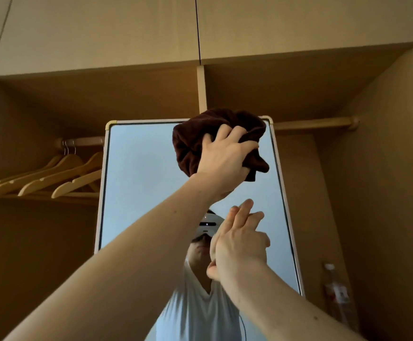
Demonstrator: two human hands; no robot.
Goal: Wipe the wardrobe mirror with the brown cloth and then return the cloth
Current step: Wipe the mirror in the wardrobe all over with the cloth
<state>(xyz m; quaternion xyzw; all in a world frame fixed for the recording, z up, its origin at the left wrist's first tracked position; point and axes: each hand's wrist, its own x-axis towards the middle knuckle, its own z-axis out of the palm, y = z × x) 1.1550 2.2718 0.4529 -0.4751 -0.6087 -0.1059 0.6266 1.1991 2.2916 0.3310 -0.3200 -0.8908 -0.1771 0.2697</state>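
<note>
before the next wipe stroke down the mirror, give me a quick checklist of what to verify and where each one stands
1. Brown cloth held in the left hand: ok, fingers spread over the bunched cloth.
2. Cloth at the top of the mirror: ok, it overlaps the upper right corner of the frame.
3. Cloth pressed flat against the glass: cannot tell, the contact side is hidden.
4. Right hand out of the stroke path: not ok, it is open and raised directly below the cloth.
5. Hangers away from the mirror: ok, they hang on the rail to the left.
6. Glass still smeared: cannot tell.
</note>
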